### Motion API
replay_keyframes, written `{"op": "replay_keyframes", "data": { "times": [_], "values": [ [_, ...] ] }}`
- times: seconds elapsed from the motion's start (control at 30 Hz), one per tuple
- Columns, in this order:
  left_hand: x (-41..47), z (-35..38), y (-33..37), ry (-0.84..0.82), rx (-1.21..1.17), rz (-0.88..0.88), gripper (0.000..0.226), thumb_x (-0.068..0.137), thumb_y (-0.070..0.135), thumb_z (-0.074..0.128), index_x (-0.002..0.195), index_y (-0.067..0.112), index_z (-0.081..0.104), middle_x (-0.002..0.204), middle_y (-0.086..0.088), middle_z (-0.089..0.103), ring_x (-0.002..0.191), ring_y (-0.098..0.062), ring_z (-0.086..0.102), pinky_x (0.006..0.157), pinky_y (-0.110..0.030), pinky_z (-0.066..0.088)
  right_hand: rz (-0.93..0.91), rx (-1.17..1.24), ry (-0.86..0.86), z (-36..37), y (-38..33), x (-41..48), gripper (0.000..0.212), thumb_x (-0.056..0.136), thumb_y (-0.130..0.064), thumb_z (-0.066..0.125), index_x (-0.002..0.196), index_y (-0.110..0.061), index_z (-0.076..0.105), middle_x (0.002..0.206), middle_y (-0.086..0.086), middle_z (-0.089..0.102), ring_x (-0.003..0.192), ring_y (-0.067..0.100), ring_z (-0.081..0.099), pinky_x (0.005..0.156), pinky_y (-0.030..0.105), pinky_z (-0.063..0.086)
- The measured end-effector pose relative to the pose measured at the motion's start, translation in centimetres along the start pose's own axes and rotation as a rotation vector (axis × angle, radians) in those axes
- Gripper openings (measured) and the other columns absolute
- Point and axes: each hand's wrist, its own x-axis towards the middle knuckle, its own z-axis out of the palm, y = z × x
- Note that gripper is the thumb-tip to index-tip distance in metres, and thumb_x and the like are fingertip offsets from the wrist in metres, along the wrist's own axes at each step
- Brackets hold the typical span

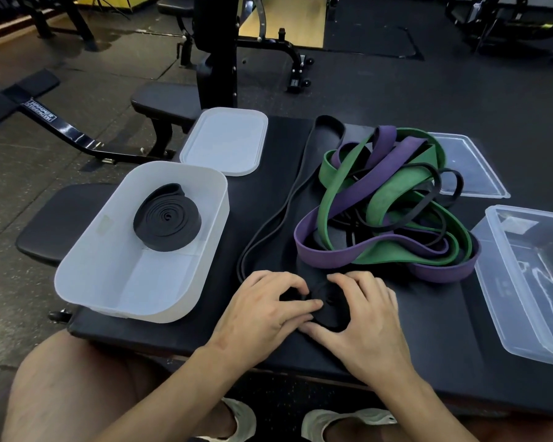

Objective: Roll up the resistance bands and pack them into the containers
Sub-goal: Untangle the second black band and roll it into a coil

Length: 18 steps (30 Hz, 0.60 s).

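1. Black rubber resistance band (288, 199), long and narrow, lies doubled on the black padded table (428, 333). Its near end is wound into a small coil (331, 309) close to the table's near edge.
2. Both hands grasp that coil. The left hand (268, 307) curls over its left side with a finger laid across the top, and the right hand (364, 314) arches its fingers (348, 282) over the far side, thumb tucked under the near side. Whether the coil lies flat or on edge beneath them cannot be told.
3. The relation that matters: the unrolled length runs away from the fingers, near to far, bowing left and ending in a loop by the far edge. That long axis points away from the body, so winding should draw the slack in toward the hands.
4. The milky white plastic container (217, 218) sits just left of the hands, holding one finished black roll (166, 218) in its far half, with room nearer. The left hand is closer to it.
5. A tangle of purple, green and thin black bands (383, 199) lies just right of the band's run, its near edge close to the right hand. It could snag the slack.
6. A clear plastic container (530, 298) stands at the right edge.
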Motion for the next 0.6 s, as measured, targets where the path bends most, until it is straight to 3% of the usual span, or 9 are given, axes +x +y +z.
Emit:
{"op": "replay_keyframes", "data": {
  "times": [0.17, 0.3, 0.43, 0.6],
  "values": [
    [-0.15, -0.12, -0.07, -0.033, 0.002, 0.034, 0.026, 0.104, 0.025, 0.063, 0.128, 0.029, 0.072, 0.129, 0.009, 0.063, 0.118, -0.010, 0.059, 0.102, -0.034, 0.044, 0.012, 0.040, 0.012, 0.13, 0.32, 0.32, 0.069, 0.068, -0.070, 0.070, 0.125, -0.030, 0.063, 0.116, -0.020, 0.050, 0.104, 0.006, 0.048, 0.096, 0.026, 0.034],
    [-0.44, -0.17, -0.17, -0.025, -0.007, 0.062, 0.032, 0.100, 0.011, 0.060, 0.126, 0.025, 0.073, 0.131, 0.009, 0.066, 0.129, -0.010, 0.058, 0.103, -0.037, 0.046, -0.033, 0.074, 0.022, -0.20, 0.24, 0.23, 0.064, 0.072, -0.054, 0.072, 0.128, -0.025, 0.066, 0.119, -0.019, 0.054, 0.108, 0.005, 0.050, 0.100, 0.024, 0.036],
    [-0.48, -0.28, -0.11, -0.031, 0.006, 0.073, 0.035, 0.099, 0.008, 0.062, 0.126, 0.026, 0.073, 0.133, 0.012, 0.066, 0.134, -0.007, 0.055, 0.106, -0.038, 0.044, -0.086, 0.139, -0.023, -0.50, 0.28, 0.10, 0.065, 0.072, -0.035, 0.067, 0.136, -0.024, 0.063, 0.132, -0.021, 0.055, 0.125, 0.003, 0.049, 0.107, 0.031, 0.044],
    [-0.62, -0.15, -0.11, -0.016, 0.016, 0.103, 0.032, 0.099, 0.008, 0.064, 0.123, 0.026, 0.075, 0.130, 0.010, 0.066, 0.131, -0.009, 0.058, 0.101, -0.038, 0.046, -0.149, 0.193, -0.162, -0.68, 0.59, -0.07, 0.081, 0.074, -0.021, 0.054, 0.154, -0.028, 0.043, 0.152, -0.018, 0.046, 0.146, 0.001, 0.034, 0.121, 0.025, 0.027]
  ]
}}
